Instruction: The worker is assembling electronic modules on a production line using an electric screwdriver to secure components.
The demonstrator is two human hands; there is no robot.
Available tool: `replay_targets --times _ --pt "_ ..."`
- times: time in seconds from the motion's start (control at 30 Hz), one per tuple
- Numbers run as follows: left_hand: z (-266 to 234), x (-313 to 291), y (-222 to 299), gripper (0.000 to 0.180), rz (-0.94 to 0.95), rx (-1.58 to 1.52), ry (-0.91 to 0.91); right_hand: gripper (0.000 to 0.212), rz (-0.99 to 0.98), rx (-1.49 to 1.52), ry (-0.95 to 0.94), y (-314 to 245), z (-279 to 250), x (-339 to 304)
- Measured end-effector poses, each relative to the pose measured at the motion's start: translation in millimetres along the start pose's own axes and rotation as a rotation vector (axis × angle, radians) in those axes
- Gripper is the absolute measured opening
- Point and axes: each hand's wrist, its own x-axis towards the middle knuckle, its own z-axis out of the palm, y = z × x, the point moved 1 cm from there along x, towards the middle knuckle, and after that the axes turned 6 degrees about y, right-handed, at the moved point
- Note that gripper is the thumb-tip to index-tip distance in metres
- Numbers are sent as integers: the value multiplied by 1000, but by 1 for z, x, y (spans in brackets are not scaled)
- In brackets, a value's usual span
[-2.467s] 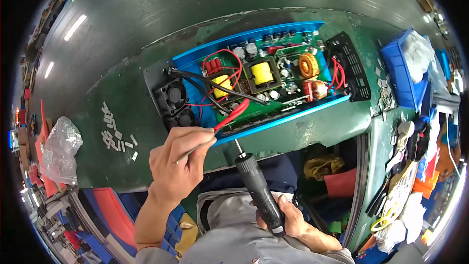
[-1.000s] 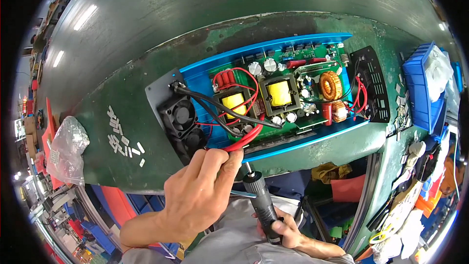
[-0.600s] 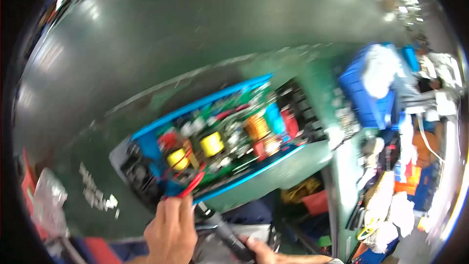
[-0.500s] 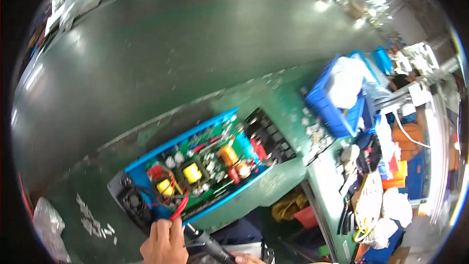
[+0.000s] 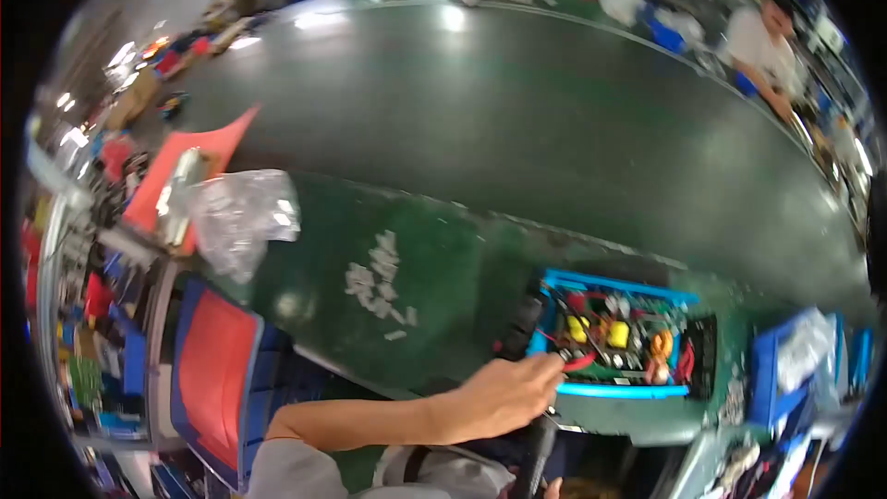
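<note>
A blue-cased circuit board with yellow coils, a black fan at its left end and red and black wires lies on the green bench. My left hand reaches in from the lower left. Its fingertips pinch the end of a red wire at the board's near edge. Below it a black power screwdriver stands upright. Only a sliver of my right hand shows at the bottom edge, wrapped around its grip.
A crumpled clear plastic bag and an orange sheet lie to the left. A red-and-blue crate sits below the bench edge. A blue bin stands to the right. The dark conveyor belt runs behind, with another person at its far side.
The view has swung left and up, so the board now sits low and to the right. My left hand stays on the red wire and my right hand has dropped almost out of sight.
</note>
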Motion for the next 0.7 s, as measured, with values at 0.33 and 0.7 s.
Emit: replay_targets --times 0.33,0.7 --pt "-7 -18 -9 17 -52 7 82 64 125 -199 68 0 26 -6" --pt "5 -10 -1 18 -31 63 187 60 -572 -650 -100 -17 -16 7"
